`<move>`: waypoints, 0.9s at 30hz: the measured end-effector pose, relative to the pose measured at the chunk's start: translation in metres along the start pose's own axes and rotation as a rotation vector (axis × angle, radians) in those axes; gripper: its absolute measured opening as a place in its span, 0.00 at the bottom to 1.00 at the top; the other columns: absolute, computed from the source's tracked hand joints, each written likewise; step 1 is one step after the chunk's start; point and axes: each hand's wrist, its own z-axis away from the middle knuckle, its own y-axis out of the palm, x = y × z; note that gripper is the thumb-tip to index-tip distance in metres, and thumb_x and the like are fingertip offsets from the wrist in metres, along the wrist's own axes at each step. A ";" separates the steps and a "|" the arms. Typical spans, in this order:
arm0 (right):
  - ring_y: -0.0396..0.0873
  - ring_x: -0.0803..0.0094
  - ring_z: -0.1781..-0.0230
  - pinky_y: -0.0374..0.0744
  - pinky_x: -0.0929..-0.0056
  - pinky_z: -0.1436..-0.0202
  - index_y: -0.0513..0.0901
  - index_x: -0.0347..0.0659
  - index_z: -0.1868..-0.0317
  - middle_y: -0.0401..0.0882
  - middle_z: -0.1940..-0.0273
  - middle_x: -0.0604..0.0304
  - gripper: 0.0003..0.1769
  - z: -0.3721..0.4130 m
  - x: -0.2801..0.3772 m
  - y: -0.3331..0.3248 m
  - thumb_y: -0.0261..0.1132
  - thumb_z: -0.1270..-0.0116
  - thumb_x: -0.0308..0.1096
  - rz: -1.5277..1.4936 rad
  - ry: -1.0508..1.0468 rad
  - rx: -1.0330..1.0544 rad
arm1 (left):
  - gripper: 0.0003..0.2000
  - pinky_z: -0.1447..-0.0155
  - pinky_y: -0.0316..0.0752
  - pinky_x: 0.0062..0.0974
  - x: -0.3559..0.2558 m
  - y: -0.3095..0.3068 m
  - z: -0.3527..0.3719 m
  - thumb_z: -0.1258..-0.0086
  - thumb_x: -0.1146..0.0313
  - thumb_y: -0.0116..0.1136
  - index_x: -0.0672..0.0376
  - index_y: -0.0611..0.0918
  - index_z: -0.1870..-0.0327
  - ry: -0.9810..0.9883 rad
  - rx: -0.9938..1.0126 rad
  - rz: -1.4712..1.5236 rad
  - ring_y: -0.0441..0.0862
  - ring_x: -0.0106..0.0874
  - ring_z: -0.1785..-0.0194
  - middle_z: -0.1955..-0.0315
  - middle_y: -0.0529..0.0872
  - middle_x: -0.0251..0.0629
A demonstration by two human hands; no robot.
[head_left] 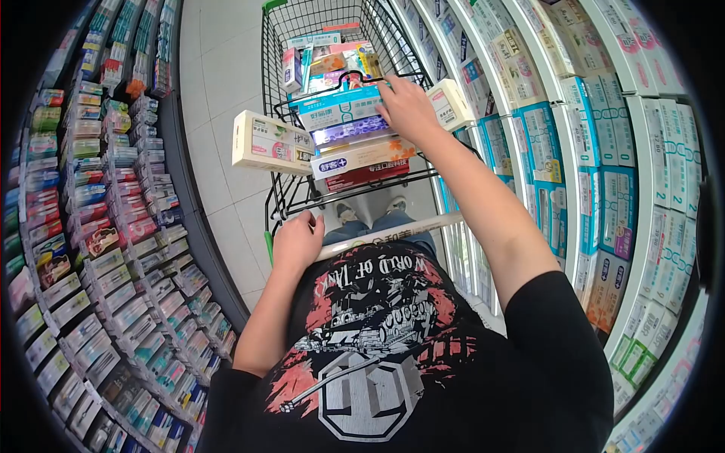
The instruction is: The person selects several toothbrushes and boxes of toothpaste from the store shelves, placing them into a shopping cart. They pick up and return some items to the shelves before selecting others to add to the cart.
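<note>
At the left end of the white cart handle (400, 231), my left hand (298, 238) is closed, its fingers curled around the bar. My right hand (408, 113) holds the right part of a teal box (332, 111), thumb on the near side and fingers over the top. Under it lie a purple box (349, 130) and a white-orange box (359, 157), stacked across the cart's near end. A cream box (264, 143) sticks out past the left side, and another cream box (451, 104) past the right, beside my right hand.
Several toothpaste-like boxes (330, 63) lie deeper in the wire cart (273, 90). A red box (366, 175) shows below the stack. Shelves of small packages (113, 241) line the left; shelves of boxed goods (540, 143) stand close on the right. Tiled floor (223, 113) runs between.
</note>
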 end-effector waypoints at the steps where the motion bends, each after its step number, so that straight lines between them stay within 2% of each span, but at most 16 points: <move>1: 0.77 0.57 0.41 0.76 0.60 0.39 0.80 0.36 0.41 0.79 0.41 0.52 0.29 0.000 0.001 0.004 0.76 0.40 0.40 0.035 0.046 0.029 | 0.18 0.52 0.82 0.47 0.001 0.001 0.001 0.25 0.53 0.56 0.61 0.85 0.64 0.025 -0.041 0.003 0.88 0.52 0.60 0.68 0.89 0.53; 5: 0.77 0.56 0.41 0.76 0.61 0.40 0.79 0.37 0.39 0.77 0.40 0.51 0.32 0.008 0.006 0.009 0.77 0.42 0.40 0.137 -0.013 -0.042 | 0.17 0.54 0.81 0.47 0.002 0.000 -0.001 0.26 0.54 0.57 0.60 0.85 0.65 0.045 -0.080 0.003 0.88 0.52 0.61 0.68 0.89 0.52; 8: 0.76 0.57 0.43 0.78 0.60 0.44 0.80 0.37 0.39 0.77 0.42 0.52 0.35 0.009 0.006 0.007 0.79 0.45 0.42 0.085 0.040 0.011 | 0.17 0.55 0.81 0.48 0.003 -0.002 0.003 0.26 0.54 0.57 0.61 0.85 0.65 0.026 -0.064 -0.005 0.88 0.52 0.61 0.67 0.89 0.52; 10: 0.76 0.57 0.42 0.80 0.60 0.45 0.82 0.38 0.41 0.79 0.44 0.52 0.33 0.002 -0.001 0.021 0.78 0.45 0.43 0.107 0.102 0.179 | 0.17 0.54 0.80 0.49 0.004 0.000 0.003 0.26 0.54 0.57 0.61 0.85 0.63 0.036 -0.127 -0.036 0.87 0.54 0.60 0.67 0.89 0.52; 11: 0.78 0.56 0.42 0.81 0.59 0.44 0.83 0.39 0.44 0.82 0.47 0.51 0.31 -0.002 0.010 0.004 0.78 0.46 0.45 0.071 0.176 0.231 | 0.17 0.54 0.80 0.49 0.005 0.002 0.001 0.26 0.53 0.56 0.61 0.85 0.62 0.021 -0.109 -0.012 0.87 0.54 0.60 0.67 0.89 0.53; 13: 0.83 0.55 0.44 0.83 0.56 0.42 0.82 0.37 0.46 0.84 0.49 0.49 0.34 -0.011 -0.002 0.028 0.81 0.50 0.48 0.024 0.214 0.287 | 0.18 0.55 0.79 0.51 0.012 0.008 -0.001 0.25 0.53 0.56 0.61 0.85 0.61 0.026 -0.096 0.035 0.86 0.56 0.60 0.68 0.88 0.54; 14: 0.83 0.55 0.43 0.82 0.58 0.41 0.81 0.38 0.47 0.84 0.49 0.50 0.35 -0.005 -0.011 0.044 0.82 0.51 0.48 -0.004 0.097 0.184 | 0.17 0.55 0.78 0.51 0.005 0.002 0.000 0.25 0.53 0.56 0.61 0.85 0.61 0.025 -0.082 0.019 0.86 0.56 0.60 0.69 0.88 0.54; 15: 0.82 0.55 0.42 0.81 0.58 0.39 0.80 0.39 0.46 0.84 0.48 0.51 0.36 -0.005 -0.011 0.049 0.83 0.53 0.48 0.028 0.119 0.178 | 0.17 0.55 0.78 0.50 -0.002 -0.001 0.001 0.25 0.54 0.56 0.61 0.85 0.62 0.014 -0.060 -0.008 0.86 0.55 0.60 0.70 0.88 0.54; 17: 0.81 0.54 0.41 0.80 0.59 0.39 0.80 0.39 0.44 0.83 0.46 0.52 0.37 -0.013 -0.009 0.026 0.83 0.52 0.46 -0.010 0.107 0.292 | 0.17 0.57 0.78 0.49 -0.004 0.004 0.000 0.24 0.54 0.56 0.62 0.84 0.62 0.082 -0.076 -0.032 0.87 0.54 0.62 0.70 0.88 0.53; 19: 0.81 0.55 0.41 0.80 0.60 0.40 0.80 0.39 0.45 0.83 0.46 0.53 0.36 -0.016 -0.009 0.009 0.83 0.51 0.46 0.028 0.074 0.315 | 0.17 0.58 0.78 0.48 -0.006 -0.002 0.002 0.24 0.55 0.56 0.63 0.84 0.62 0.024 -0.050 0.007 0.87 0.53 0.63 0.71 0.88 0.53; 21: 0.81 0.56 0.41 0.80 0.60 0.41 0.80 0.39 0.45 0.82 0.46 0.53 0.35 -0.017 -0.008 0.001 0.82 0.50 0.46 0.051 0.028 0.341 | 0.18 0.58 0.78 0.47 -0.002 0.000 0.000 0.24 0.55 0.57 0.64 0.84 0.62 0.062 -0.065 -0.011 0.87 0.52 0.64 0.72 0.88 0.53; 23: 0.81 0.55 0.41 0.80 0.60 0.40 0.79 0.38 0.46 0.81 0.45 0.52 0.33 -0.016 -0.009 -0.006 0.81 0.47 0.45 -0.086 0.024 0.361 | 0.17 0.58 0.78 0.46 -0.007 -0.003 0.002 0.24 0.55 0.57 0.64 0.84 0.62 0.044 -0.058 -0.002 0.87 0.52 0.64 0.72 0.88 0.53; 24: 0.81 0.55 0.41 0.80 0.60 0.40 0.79 0.38 0.46 0.81 0.45 0.52 0.33 -0.012 -0.009 -0.008 0.81 0.47 0.45 -0.084 0.030 0.354 | 0.17 0.58 0.78 0.42 -0.003 -0.002 0.001 0.22 0.56 0.56 0.63 0.84 0.61 0.052 -0.056 -0.008 0.88 0.45 0.66 0.73 0.88 0.48; 25: 0.81 0.52 0.42 0.80 0.57 0.41 0.76 0.37 0.45 0.80 0.46 0.50 0.33 -0.006 -0.009 -0.011 0.80 0.44 0.46 -0.208 0.007 0.304 | 0.17 0.58 0.78 0.42 0.005 0.002 -0.003 0.22 0.56 0.56 0.63 0.84 0.61 0.060 -0.059 -0.010 0.88 0.45 0.66 0.73 0.88 0.48; 26: 0.80 0.49 0.44 0.80 0.54 0.42 0.73 0.36 0.44 0.79 0.48 0.48 0.34 0.001 -0.010 -0.015 0.78 0.41 0.47 -0.329 -0.018 0.254 | 0.17 0.59 0.78 0.40 0.017 0.005 -0.009 0.20 0.56 0.54 0.63 0.84 0.62 0.128 -0.059 0.211 0.87 0.40 0.66 0.74 0.88 0.42; 27: 0.80 0.49 0.44 0.80 0.54 0.42 0.73 0.36 0.44 0.79 0.48 0.48 0.34 0.009 -0.008 -0.028 0.78 0.41 0.47 -0.321 -0.015 0.253 | 0.18 0.59 0.78 0.38 0.026 0.006 -0.017 0.18 0.57 0.52 0.63 0.84 0.62 0.195 -0.053 0.434 0.86 0.35 0.67 0.74 0.87 0.37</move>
